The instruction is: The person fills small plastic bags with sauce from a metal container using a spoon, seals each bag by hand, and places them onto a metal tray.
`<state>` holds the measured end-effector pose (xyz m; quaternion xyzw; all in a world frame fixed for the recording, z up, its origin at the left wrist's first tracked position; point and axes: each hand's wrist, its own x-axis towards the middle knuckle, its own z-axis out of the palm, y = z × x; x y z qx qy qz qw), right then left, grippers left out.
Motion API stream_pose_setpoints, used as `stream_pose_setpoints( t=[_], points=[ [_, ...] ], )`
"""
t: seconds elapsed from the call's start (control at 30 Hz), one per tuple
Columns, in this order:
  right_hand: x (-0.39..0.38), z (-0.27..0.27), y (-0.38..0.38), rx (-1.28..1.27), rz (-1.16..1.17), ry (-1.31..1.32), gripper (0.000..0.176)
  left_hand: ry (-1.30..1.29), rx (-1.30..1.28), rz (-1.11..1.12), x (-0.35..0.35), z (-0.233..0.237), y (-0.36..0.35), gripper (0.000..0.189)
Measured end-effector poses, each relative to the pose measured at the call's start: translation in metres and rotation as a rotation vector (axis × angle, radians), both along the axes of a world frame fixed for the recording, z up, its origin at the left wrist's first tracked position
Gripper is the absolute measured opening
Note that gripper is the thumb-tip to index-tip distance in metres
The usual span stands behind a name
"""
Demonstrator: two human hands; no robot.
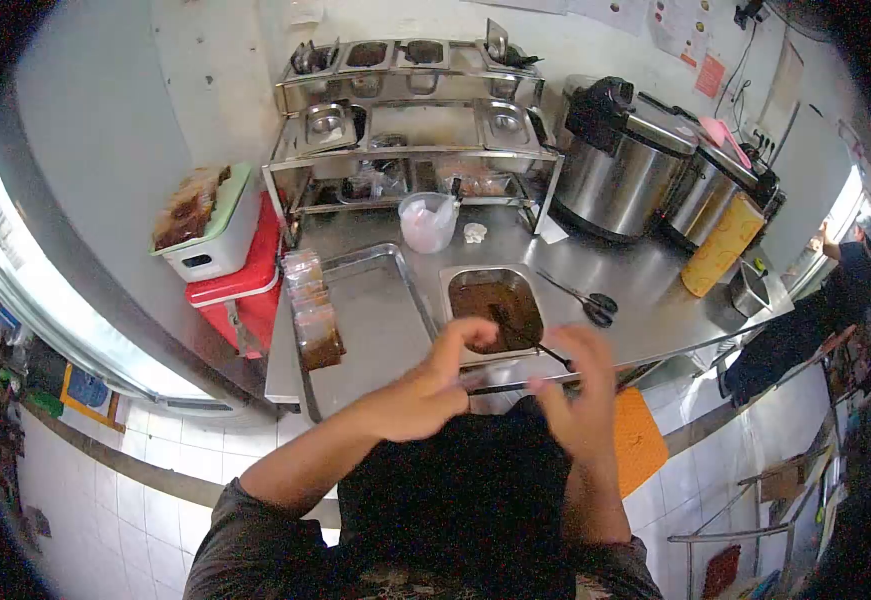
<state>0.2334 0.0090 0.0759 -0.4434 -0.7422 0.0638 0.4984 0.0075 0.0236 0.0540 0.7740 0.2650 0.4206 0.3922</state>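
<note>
My left hand (420, 392) is raised in front of the counter's near edge, its thumb and forefinger apart and curved. Opposite it, my right hand (583, 392) also has its thumb and fingers apart, somewhat blurred. I make out nothing solid in either hand; a thin clear item could escape notice. Just beyond them sits a rectangular metal pan (495, 285) of dark brown sauce. A dark-handled utensil (552, 356) rests in it, its handle over the near rim beside my right hand. Left of the pan lies a metal tray (370, 320) with a row of clear packets of brown filling (313, 310).
Black-handled tongs or scissors (595, 305) lie right of the pan. Behind stand a plastic tub (427, 222) and a tiered metal rack (410, 155). Large steel cookers (615, 180) and a yellow cylinder (720, 248) stand right. A white container (217, 235) tops a red cooler (240, 300) at left. Another person (805, 320) is far right.
</note>
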Motion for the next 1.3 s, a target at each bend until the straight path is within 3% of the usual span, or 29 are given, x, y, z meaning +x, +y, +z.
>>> stream_pose_setpoints(
  t=[0.07, 0.17, 0.2, 0.27, 0.4, 0.47, 0.57, 0.67, 0.77, 0.9, 1.1, 1.3],
  points=[
    [-0.009, -0.001, -0.018, -0.162, 0.365, 0.016, 0.031, -0.038, -0.108, -0.084, 0.001, -0.006, -0.023, 0.068],
    [-0.013, -0.018, -0.035, -0.348, 0.481, 0.15, 0.018, -0.019, -0.185, -0.098, 0.0, -0.001, -0.053, 0.052],
    [-0.016, -0.015, -0.041, -0.329, 0.477, 0.159, 0.01, -0.024, -0.15, -0.094, 0.001, -0.005, -0.058, 0.047],
    [-0.019, -0.018, -0.05, -0.291, 0.463, 0.171, 0.01, -0.106, -0.151, -0.083, 0.001, -0.012, -0.068, 0.03],
    [-0.017, -0.038, -0.059, -0.234, 0.402, 0.235, 0.011, -0.137, -0.203, 0.129, 0.002, -0.027, -0.087, 0.015],
    [-0.018, -0.043, -0.059, -0.236, 0.418, 0.245, 0.012, -0.245, -0.236, 0.251, 0.005, -0.022, -0.099, 0.013],
    [-0.027, -0.034, -0.065, -0.242, 0.428, 0.176, 0.011, -0.16, -0.057, 0.386, 0.0, -0.031, -0.1, 0.01],
    [-0.031, -0.035, -0.065, -0.234, 0.427, 0.088, 0.009, -0.164, 0.082, 0.409, -0.001, -0.039, -0.099, 0.01],
    [-0.033, -0.035, -0.064, -0.204, 0.411, 0.097, 0.008, -0.247, -0.095, 0.375, -0.003, -0.038, -0.104, 0.01],
    [-0.036, -0.04, -0.062, -0.223, 0.425, 0.152, 0.007, -0.188, 0.001, 0.395, -0.009, -0.047, -0.103, 0.009],
    [-0.035, -0.042, -0.06, -0.178, 0.473, 0.025, 0.007, -0.103, 0.019, 0.339, -0.005, -0.039, -0.102, 0.007],
    [-0.047, -0.054, -0.052, -0.404, 0.454, 0.164, 0.024, 0.007, 0.11, 0.527, -0.018, -0.047, -0.094, 0.007]
  ],
)
